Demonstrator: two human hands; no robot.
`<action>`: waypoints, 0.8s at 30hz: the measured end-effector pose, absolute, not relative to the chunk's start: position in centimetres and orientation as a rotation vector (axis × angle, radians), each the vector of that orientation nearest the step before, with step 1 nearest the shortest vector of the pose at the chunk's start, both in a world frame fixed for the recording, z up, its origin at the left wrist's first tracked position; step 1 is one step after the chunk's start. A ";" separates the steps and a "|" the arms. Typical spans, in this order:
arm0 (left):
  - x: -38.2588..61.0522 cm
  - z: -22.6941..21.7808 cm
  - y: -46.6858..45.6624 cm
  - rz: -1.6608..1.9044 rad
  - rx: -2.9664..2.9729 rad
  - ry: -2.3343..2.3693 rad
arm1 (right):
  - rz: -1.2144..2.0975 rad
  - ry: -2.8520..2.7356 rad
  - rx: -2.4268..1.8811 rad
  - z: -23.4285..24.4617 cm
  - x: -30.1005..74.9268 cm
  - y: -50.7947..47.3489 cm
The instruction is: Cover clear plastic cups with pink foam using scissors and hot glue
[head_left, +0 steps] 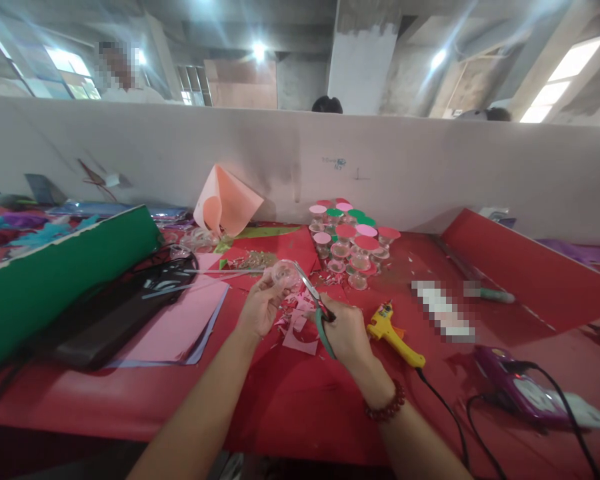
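My left hand is closed on a small clear plastic cup, held above the table with a pinkish tint at its rim. In my right hand is a pair of scissors, fingers wrapped round the green handle, the blades touching the cup's edge. Beneath both hands lie pink paper scraps. Farther back stands a cluster of small clear cups topped with red, pink and green paper discs. To the right of my right hand rests a yellow glue gun.
Pink paper sheets and a black bag-like item lie left, beside a green panel. A red panel stands right. A purple power strip with cords lies front right. A white partition closes off the back.
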State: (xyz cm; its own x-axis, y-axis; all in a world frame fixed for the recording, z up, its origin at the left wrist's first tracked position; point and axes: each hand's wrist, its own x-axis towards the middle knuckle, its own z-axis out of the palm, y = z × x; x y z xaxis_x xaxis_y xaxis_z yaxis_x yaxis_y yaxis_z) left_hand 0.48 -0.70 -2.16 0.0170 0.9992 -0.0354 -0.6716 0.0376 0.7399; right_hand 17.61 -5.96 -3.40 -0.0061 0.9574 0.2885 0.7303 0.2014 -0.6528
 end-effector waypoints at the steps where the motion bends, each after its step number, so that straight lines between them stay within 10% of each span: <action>1: 0.5 -2.1 -0.7 1.437 0.627 0.676 | 0.512 -1.751 -1.543 -3.5 17.6 -5.8; 13: 0.7 -2.2 -0.7 1.402 0.721 0.656 | 1.478 -1.182 -1.211 -3.0 17.6 -5.5; 24: 0.5 -2.1 -0.7 1.434 0.615 0.661 | 0.450 -1.684 -1.584 -2.2 17.5 -6.3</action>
